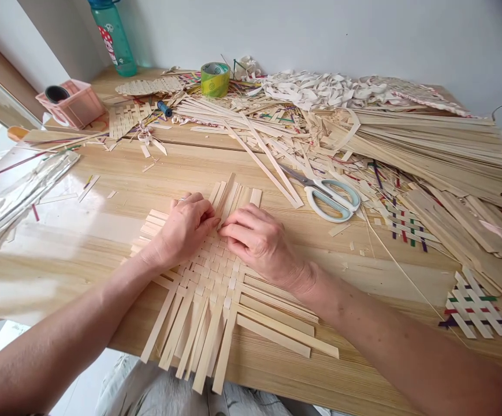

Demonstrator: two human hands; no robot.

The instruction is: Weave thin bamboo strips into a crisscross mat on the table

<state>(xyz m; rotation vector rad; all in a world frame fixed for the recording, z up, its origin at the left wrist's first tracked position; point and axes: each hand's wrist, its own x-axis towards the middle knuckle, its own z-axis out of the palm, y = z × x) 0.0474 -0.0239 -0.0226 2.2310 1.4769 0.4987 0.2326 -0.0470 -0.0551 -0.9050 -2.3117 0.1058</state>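
A mat of pale flat strips (207,271) lies near the table's front edge, woven over and under in the middle, with loose strip ends fanning out on all sides. My left hand (190,225) rests on its far left part, with fingers bent and pressed together. From the other side, my right hand (259,240) meets it, thumb and fingers pinched on the far part of the weave. Both sets of fingertips are close together at the strips (229,199). Which strip each hand grips is partly hidden by the fingers.
Scissors (331,199) lie right of the mat beside two long strips (272,162). Behind are a strip pile (419,138), white ribbon heap (311,86), tape roll (215,80), pink basket (75,107) and teal bottle (114,40). A small woven piece (476,306) sits at right.
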